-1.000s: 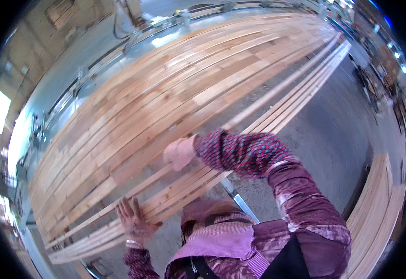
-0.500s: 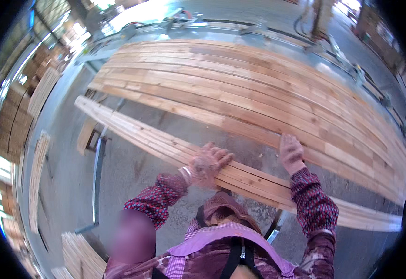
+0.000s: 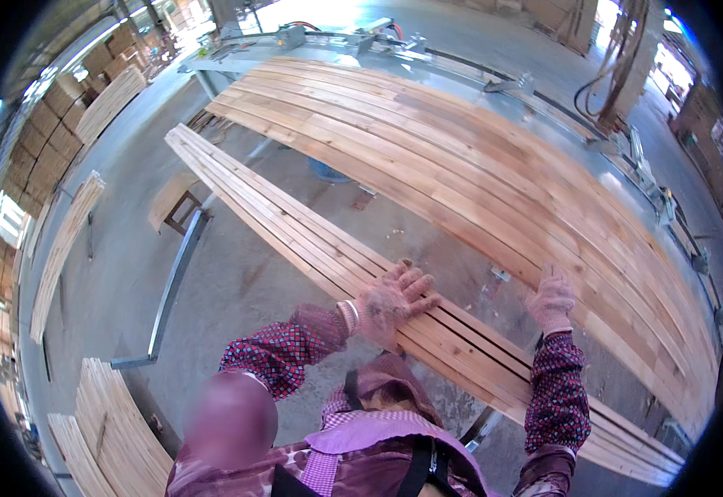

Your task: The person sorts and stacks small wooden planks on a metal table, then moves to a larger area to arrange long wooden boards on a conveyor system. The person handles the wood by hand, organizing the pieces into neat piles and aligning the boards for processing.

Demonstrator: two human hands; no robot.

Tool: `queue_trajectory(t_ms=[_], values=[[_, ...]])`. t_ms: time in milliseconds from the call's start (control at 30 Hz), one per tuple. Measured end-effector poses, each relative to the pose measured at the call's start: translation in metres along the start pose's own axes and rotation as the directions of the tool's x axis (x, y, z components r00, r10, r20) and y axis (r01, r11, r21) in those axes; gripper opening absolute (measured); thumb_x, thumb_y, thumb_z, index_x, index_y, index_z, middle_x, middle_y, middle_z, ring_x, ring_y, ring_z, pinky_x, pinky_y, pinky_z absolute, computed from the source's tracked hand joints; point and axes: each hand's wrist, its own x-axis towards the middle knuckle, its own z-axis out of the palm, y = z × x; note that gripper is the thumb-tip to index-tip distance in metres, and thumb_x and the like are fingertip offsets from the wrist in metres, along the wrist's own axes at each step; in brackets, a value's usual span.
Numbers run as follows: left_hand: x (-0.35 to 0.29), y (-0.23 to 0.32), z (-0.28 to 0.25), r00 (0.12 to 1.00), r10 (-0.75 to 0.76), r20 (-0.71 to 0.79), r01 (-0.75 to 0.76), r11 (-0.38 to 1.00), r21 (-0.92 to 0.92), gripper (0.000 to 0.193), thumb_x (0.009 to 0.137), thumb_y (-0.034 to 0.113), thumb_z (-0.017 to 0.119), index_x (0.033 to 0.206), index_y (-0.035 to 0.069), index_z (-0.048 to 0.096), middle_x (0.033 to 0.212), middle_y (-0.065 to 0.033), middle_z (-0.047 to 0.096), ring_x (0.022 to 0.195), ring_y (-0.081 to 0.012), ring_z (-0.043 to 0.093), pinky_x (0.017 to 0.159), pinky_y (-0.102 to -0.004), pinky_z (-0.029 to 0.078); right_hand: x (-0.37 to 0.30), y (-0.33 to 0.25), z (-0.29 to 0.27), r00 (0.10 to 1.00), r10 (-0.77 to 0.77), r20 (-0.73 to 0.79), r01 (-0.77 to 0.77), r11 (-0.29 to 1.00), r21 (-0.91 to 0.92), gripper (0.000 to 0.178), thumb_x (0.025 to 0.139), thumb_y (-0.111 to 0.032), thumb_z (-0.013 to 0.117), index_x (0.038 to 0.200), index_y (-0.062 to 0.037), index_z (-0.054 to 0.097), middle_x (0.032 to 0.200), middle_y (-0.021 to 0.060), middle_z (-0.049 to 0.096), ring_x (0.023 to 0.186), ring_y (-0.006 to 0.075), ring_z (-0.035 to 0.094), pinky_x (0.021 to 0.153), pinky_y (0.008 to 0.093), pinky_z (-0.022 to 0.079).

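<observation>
My left hand (image 3: 393, 303), in a pale, dirty glove, lies across a narrow row of long wooden strips (image 3: 282, 217) with its fingers spread. Dark gaps run between some of these strips close to the hand. My right hand (image 3: 552, 303), gloved as well, is at the near edge of a wide panel of wooden strips (image 3: 427, 153), its fingers closed over the edge strip. The thumb side of that grip is not clear. A strip of grey floor separates the row from the panel.
The panel rests on a pale metal worktable (image 3: 535, 124) with clamps and a rail along its far side. A bent metal bar (image 3: 177, 277) and a small wooden stool (image 3: 181, 207) stand to the left. Stacked boards (image 3: 121, 422) lie at lower left, more stacks (image 3: 67, 248) beyond.
The view has turned, so the wood appears more steeply slanted. Gaps between the near strips show more clearly. Both hands keep about the same places on the wood.
</observation>
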Motion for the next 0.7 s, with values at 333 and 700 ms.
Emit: queue_trajectory(t_ms=[333, 700], values=[[-0.005, -0.011, 0.033, 0.993, 0.038, -0.113, -0.026, 0.994, 0.107, 0.112, 0.053, 0.052, 0.08, 0.15, 0.015, 0.037, 0.148, -0.0238, 0.038, 0.14, -0.0427, 0.035, 0.119, -0.0594, 0.017, -0.014, 0.007, -0.05, 0.817, -0.342, 0.464, -0.014, 0.793, 0.61, 0.03, 0.091, -0.026, 0.06, 0.113, -0.0087, 0.069, 0.108, 0.0146, 0.069, 0.104, 0.0341, 0.066, 0.086, 0.0397, 0.053], [-0.002, -0.003, 0.006, 0.992, -0.055, 0.111, 0.054, 0.998, 0.011, 0.113, 0.049, 0.051, 0.079, 0.149, 0.018, 0.037, 0.149, -0.0259, 0.035, 0.14, -0.0473, 0.031, 0.117, -0.0636, 0.017, 0.026, 0.001, -0.027, 0.94, 0.014, 0.341, -0.061, 0.99, 0.127, 0.048, 0.091, -0.031, 0.063, 0.131, -0.0047, 0.061, 0.118, 0.0159, 0.068, 0.112, 0.0259, 0.064, 0.093, 0.0359, 0.051]])
